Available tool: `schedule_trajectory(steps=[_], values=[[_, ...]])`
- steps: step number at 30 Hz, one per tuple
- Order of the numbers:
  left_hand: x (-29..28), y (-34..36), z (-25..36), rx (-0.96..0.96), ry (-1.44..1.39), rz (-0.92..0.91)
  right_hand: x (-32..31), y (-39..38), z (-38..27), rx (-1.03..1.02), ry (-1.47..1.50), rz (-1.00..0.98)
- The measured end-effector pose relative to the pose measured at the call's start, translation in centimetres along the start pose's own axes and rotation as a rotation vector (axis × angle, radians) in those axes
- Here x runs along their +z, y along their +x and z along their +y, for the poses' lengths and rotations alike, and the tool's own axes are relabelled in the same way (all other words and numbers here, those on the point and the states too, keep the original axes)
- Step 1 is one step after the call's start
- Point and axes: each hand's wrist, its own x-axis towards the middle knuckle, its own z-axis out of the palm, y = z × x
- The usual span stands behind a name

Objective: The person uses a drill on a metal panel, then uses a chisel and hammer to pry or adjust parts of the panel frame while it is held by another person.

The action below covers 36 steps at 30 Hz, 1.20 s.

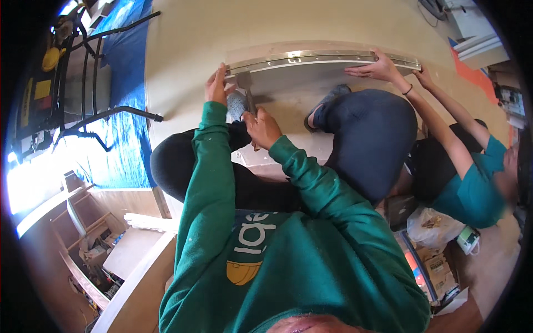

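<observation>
A long panel [311, 65] stands on its edge in front of me, with a perforated metal strip [333, 56] running along its top. My left hand [216, 86] grips the panel's left end, fingers closed around the corner. In my right hand [263, 129] is a hammer [244, 82], its handle wrapped by my fingers. The grey hammer head is up close to the panel's face near that left end. Toward the right end, a co-worker's hand [373, 67] rests flat along the panel, and their other hand [425, 76] holds the far right corner.
My bent knees flank the work. The co-worker [469, 177] crouches at the right. A blue tarp [125, 72] and a black metal frame [83, 83] lie left; a wooden cabinet carcass [133, 277] is lower left. A plastic bag [433, 226] and cardboard box [438, 272] sit lower right.
</observation>
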Motion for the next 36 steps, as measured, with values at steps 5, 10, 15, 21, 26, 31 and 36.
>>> schedule_trajectory(steps=[5, 10, 15, 21, 26, 31, 36], values=[[0.4, 0.2, 1.1, -0.045, 0.016, -0.036, -0.4, -0.5, 0.0, 0.016, 0.022, 0.017], [0.6, -0.1, 2.2, -0.091, 0.032, -0.003, -0.3, -0.4, 0.0, 0.019, -0.029, 0.012], [1.0, 0.8, 2.6, -0.120, 0.093, -0.021, 0.2, -2.6, 1.6, -0.114, -0.006, 0.066], [-0.1, 0.8, 2.3, -0.086, 0.020, -0.048, -2.9, -4.2, -2.3, 0.140, 0.089, -0.069], [1.5, 0.4, 0.5, 0.042, -0.007, -0.103, -4.2, -2.9, -0.3, 0.122, 0.131, -0.085], [-1.6, 1.0, -3.7, -0.036, -0.213, -0.001, -6.2, -4.5, -4.1, -0.101, 0.503, -0.169], [-1.6, 2.6, -5.6, -0.049, 0.050, -0.062, -9.7, -7.1, -5.8, -0.212, 0.348, -0.080]])
